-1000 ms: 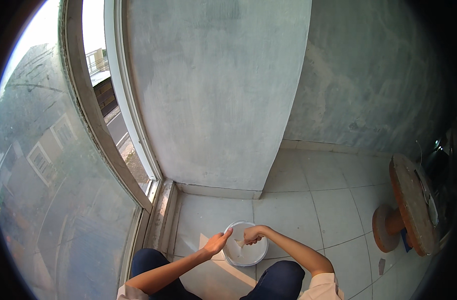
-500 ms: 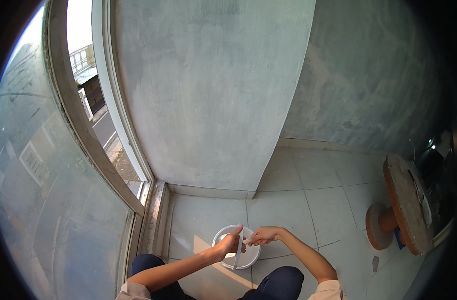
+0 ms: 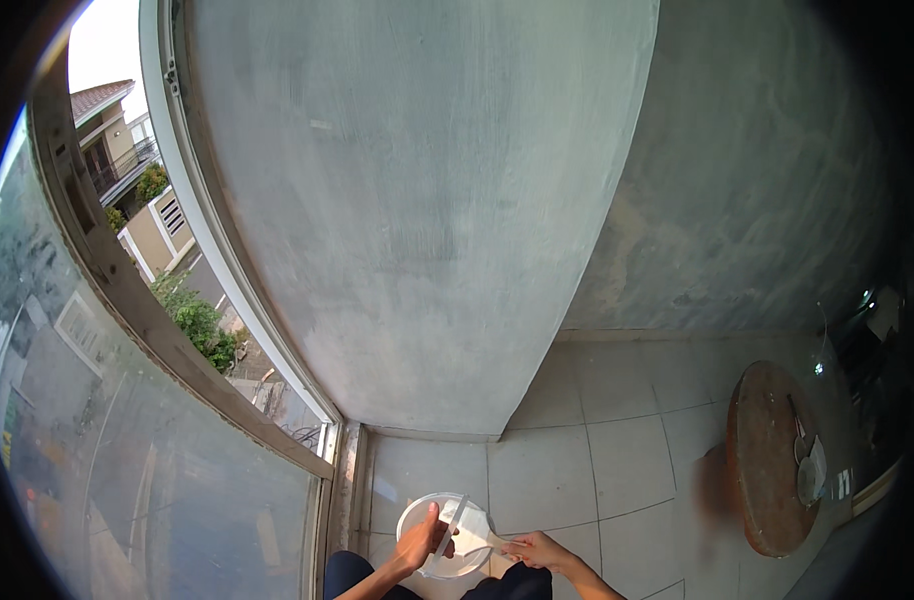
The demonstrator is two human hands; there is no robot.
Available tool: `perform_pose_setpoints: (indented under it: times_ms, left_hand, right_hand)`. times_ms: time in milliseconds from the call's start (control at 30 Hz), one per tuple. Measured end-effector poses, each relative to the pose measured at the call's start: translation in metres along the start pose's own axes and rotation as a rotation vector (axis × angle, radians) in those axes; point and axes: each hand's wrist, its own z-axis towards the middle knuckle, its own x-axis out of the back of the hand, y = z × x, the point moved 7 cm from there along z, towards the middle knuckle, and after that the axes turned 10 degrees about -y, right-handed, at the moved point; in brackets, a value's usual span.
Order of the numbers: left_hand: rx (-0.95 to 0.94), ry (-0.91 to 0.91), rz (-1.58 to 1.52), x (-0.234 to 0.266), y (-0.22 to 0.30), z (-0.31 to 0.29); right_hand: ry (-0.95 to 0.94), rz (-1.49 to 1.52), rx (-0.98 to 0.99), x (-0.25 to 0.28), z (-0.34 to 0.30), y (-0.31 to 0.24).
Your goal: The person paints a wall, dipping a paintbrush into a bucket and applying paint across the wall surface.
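A round white bucket (image 3: 405, 515) stands on the floor in front of my knees. A pale flat strip, which looks like the bucket's handle (image 3: 459, 508), crosses its opening. My left hand (image 3: 419, 545) is closed around this strip, thumb pointing up. Just right of it, my right hand (image 3: 539, 550) grips the handle of a wide paintbrush (image 3: 470, 528). The brush's broad white head lies over the bucket's right side, pointing left. What the bucket contains is mostly hidden by the brush and my left hand.
A grey painted wall (image 3: 407, 200) rises ahead from the tiled floor (image 3: 537, 470). To the left is a window frame (image 3: 177, 330) with a cloudy glass pane (image 3: 147, 450). On the right stands a round, brown, spool-like table (image 3: 767, 460) with small items on it.
The view has tilted up, showing more wall. My right hand has drawn away from my left, and the brush's white head now shows over the bucket. My left hand stays at the strip.
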Motion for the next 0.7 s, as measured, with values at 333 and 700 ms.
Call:
perform_pose_setpoints:
  times_ms: [333,700]
  left_hand:
    - [-0.111,0.181,-0.129,-0.012,0.169,-0.189]
    - [-0.271,0.360,-0.240,-0.020,0.233,-0.247]
  right_hand:
    - [0.145,0.070,0.379,-0.114,-0.175,-0.130]
    - [0.083,0.369,0.581,-0.127,-0.200,-0.301]
